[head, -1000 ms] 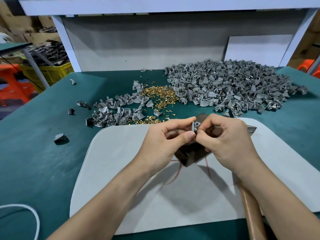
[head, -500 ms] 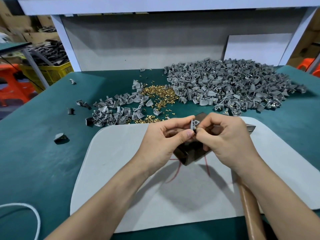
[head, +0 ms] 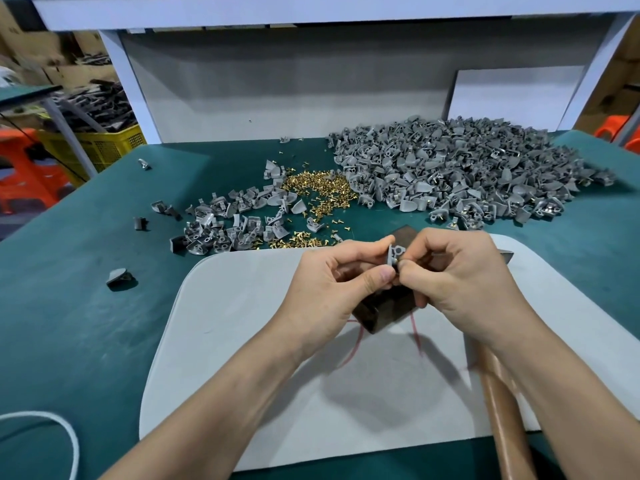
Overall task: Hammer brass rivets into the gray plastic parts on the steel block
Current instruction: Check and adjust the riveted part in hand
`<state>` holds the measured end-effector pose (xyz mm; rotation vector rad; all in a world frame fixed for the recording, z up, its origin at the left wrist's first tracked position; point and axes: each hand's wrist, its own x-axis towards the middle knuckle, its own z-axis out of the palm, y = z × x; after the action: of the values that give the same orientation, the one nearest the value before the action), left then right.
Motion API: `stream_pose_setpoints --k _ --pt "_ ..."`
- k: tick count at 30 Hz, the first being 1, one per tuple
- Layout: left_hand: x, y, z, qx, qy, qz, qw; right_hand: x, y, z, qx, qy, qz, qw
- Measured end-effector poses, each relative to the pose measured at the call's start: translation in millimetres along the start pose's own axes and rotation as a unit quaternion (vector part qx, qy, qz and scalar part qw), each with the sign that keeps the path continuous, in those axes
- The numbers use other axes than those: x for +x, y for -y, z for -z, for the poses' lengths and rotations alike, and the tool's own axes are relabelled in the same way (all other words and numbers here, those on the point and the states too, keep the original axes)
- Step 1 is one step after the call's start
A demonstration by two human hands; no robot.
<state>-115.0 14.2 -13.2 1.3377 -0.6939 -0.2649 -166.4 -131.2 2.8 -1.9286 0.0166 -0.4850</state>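
Observation:
My left hand (head: pixel 341 280) pinches a small gray plastic part (head: pixel 396 255) between thumb and forefinger, just above the dark steel block (head: pixel 382 311). My right hand (head: pixel 460 275) meets it from the right, fingertips pinching a brass rivet (head: pixel 401 262) against the part; the rivet is barely visible. The block sits on the pale gray mat (head: pixel 242 341) and is partly hidden by both hands. A brown hammer handle (head: pixel 502 407) lies under my right forearm, its head mostly hidden behind my right hand.
A large heap of gray parts (head: pixel 467 171) fills the back right of the green table (head: pixel 69 306). A pile of loose brass rivets (head: pixel 318 188) and a smaller group of gray parts (head: pixel 235 223) lie back left. A white cord (head: pixel 62 431) curls at the front left.
Both hands stay together over the block. The gray part has turned slightly between my fingers, and my right fingertips have closed in on its lower edge.

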Motion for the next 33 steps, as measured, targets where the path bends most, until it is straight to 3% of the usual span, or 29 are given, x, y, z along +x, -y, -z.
stream_pose_setpoints --k 8,20,33 --pt "0.4 1.2 2.2 0.002 -0.028 0.0 1.0 0.6 -3.2 -4.7 0.006 0.002 -0.014 1.0" --pt "1.2 -2.8 0.6 -0.09 -0.038 0.006 0.995 0.1 3.7 -5.7 0.229 0.006 -0.046 0.972" --pt "-0.4 -6.5 -1.2 -0.033 -0.032 -0.015 0.999 -2.6 14.3 -1.6 0.169 0.006 -0.044 0.985"
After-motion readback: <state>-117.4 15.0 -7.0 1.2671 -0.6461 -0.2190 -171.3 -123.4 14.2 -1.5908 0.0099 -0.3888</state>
